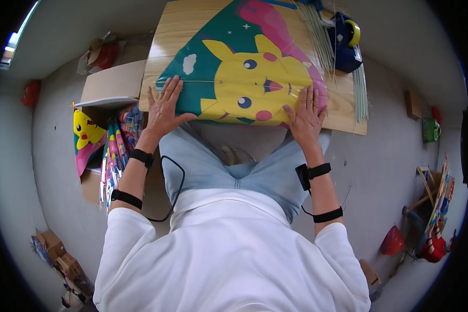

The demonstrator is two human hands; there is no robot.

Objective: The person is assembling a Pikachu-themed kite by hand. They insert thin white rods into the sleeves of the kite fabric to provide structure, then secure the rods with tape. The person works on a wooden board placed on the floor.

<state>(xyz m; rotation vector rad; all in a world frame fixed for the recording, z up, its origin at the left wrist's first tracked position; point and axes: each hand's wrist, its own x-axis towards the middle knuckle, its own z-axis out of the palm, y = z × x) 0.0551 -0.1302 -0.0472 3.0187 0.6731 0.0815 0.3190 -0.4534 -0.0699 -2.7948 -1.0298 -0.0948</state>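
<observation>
White shirt nearest, both hands touch a cartoon-printed sheet.

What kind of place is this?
Probably a small workshop: a bright cartoon sheet lies on a wooden table near thin sticks and a blue tape dispenser, and a cardboard box holds what look like colourful rolls.
</observation>
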